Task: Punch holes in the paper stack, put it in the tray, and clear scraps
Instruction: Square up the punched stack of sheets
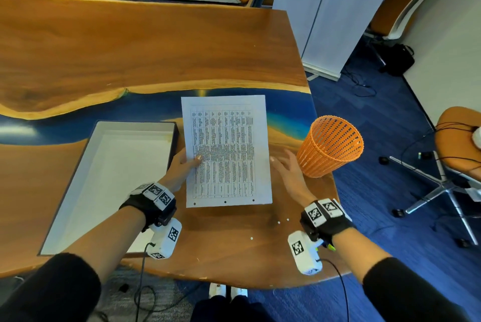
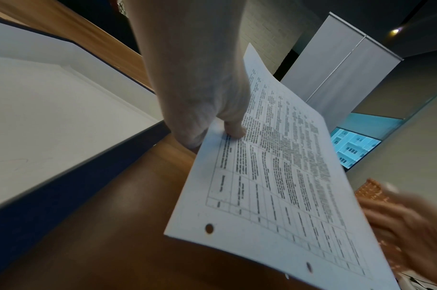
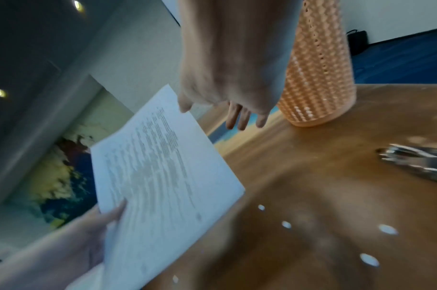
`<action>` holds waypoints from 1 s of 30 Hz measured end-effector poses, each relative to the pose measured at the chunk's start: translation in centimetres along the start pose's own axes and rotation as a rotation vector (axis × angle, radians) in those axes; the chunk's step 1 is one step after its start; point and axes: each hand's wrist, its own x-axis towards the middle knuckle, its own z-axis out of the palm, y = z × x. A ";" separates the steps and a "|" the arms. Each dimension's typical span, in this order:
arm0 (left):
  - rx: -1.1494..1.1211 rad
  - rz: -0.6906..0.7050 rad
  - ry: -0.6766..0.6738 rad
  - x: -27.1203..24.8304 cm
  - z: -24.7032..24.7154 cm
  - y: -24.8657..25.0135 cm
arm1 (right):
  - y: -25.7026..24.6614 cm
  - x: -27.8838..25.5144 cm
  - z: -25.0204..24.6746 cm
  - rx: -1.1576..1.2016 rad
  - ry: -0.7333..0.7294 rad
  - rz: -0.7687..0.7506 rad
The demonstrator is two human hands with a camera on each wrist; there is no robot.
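Now the left hand pinches the paper stack at its left edge, thumb on top of the printed sheet and fingers underneath, holding it lifted above the table. From the left wrist the thumb shows pressed on the page, and the stack sags toward its near end. Three punched holes run along the near edge. The right hand is just right of the stack, fingers spread and straight, gripping nothing; whether its fingertips touch the paper's right edge cannot be told. Left of the stack lies the tray, white inside with dark walls, its right wall just beside the left hand. Right of the right hand stands an orange mesh bin. Small white scraps lie scattered on the wood near the stack's near right corner. From the right wrist, a blurred metal punch lies on the table to the right.
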 end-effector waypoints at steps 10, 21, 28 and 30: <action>-0.082 0.276 0.215 -2.5 4.5 1.7 | -3.0 -0.1 2.9 -0.035 0.211 -0.451; 0.157 0.267 0.066 -1.5 3.9 -0.8 | -0.4 -0.2 2.7 -0.120 0.253 -0.340; 0.241 0.252 0.140 -0.8 2.8 -0.7 | -0.9 0.1 2.5 -0.197 0.337 -0.381; 0.178 0.270 0.177 -1.1 2.8 0.5 | -1.8 0.0 3.0 -0.133 0.353 -0.379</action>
